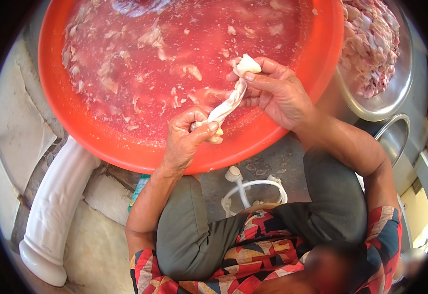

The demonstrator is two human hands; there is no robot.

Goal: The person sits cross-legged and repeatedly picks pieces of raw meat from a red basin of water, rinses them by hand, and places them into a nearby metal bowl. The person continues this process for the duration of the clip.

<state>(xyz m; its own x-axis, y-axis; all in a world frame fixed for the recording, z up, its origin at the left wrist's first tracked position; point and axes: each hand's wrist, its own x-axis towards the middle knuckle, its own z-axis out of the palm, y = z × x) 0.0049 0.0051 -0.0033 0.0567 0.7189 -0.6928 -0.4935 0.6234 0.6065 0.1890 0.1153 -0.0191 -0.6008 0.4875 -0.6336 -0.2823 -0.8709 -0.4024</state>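
Note:
Between my two hands a pale, twisted strip of raw meat or skin (229, 104) is stretched slantwise above the near part of a large red basin (140, 157). Closed on its lower end is my left hand (187, 131), thumb on top. My right hand (282, 93) pinches the upper end between thumb and fingers, where a white lump sticks out. Reddish water (126, 83) fills the basin, with many pale scraps and pieces floating in it. The exact kind of the strip is not clear.
A metal bowl (404, 93) heaped with raw pinkish pieces (370, 44) stands right of the basin. A white ceramic column (59, 210) lies on stone slabs at left. White tubing (268, 183) and a green package (139, 190) are near my knees.

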